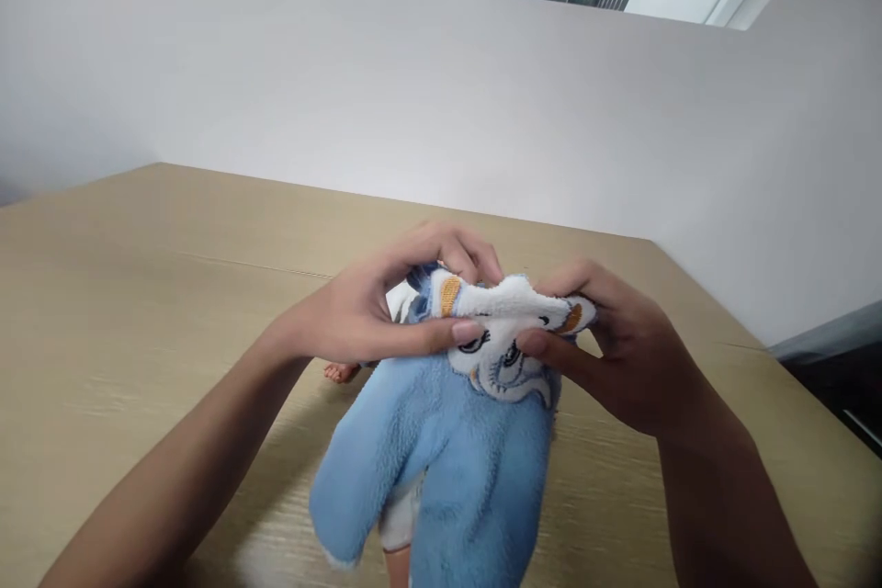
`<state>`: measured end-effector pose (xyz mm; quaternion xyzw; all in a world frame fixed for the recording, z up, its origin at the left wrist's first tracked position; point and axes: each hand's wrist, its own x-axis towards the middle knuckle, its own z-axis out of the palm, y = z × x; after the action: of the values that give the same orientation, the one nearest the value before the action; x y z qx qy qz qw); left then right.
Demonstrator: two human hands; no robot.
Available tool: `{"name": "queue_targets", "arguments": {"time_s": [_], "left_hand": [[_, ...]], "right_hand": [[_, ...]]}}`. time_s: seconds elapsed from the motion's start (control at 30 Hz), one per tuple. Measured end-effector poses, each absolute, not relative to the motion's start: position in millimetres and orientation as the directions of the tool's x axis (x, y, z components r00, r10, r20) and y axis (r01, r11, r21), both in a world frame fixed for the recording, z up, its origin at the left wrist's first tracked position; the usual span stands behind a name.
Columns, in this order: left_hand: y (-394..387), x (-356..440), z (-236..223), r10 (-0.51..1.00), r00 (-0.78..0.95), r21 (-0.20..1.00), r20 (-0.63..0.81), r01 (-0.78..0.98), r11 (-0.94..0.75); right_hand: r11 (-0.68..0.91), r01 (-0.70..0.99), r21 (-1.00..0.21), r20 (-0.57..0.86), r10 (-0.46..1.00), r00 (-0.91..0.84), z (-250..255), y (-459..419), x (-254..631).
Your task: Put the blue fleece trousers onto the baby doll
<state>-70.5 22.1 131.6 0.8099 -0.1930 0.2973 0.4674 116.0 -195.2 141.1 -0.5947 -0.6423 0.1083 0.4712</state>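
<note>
I hold a fluffy light-blue doll garment (447, 450) with a white embroidered animal-face hood (506, 331) above the wooden table (138, 294). My left hand (372, 308) pinches the hood's left edge, thumb on front and fingers curled over the top. The hood's right edge, by an orange ear, is pinched by my right hand (613, 344). A doll is partly hidden inside the garment: a small bare foot (341, 372) shows under my left hand, and a white-clad part (400, 519) shows below the fabric.
A white partition wall (441, 101) stands along the table's far edge and continues down the right side. At the far right, past the table's edge, lies a dark area (841, 386). Ceiling lights and shelving show above the wall.
</note>
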Motion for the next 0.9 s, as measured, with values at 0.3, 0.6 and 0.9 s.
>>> {"name": "queue_targets", "arguments": {"time_s": [0.3,0.6,0.9], "left_hand": [[20,-75,126,0.107,0.665,0.622,0.739,-0.613,-0.486],[14,-72,123,0.193,0.643,0.638,0.741,-0.586,-0.499],[47,-95,147,-0.011,0.931,0.755,0.365,-0.303,-0.582]], "right_hand": [[0.27,0.65,-0.711,0.241,0.961,-0.135,150,-201,135],[0.202,0.426,-0.882,0.158,0.978,-0.137,140,-197,124],[0.172,0.375,-0.911,0.207,0.977,0.054,124,-199,130]]}}
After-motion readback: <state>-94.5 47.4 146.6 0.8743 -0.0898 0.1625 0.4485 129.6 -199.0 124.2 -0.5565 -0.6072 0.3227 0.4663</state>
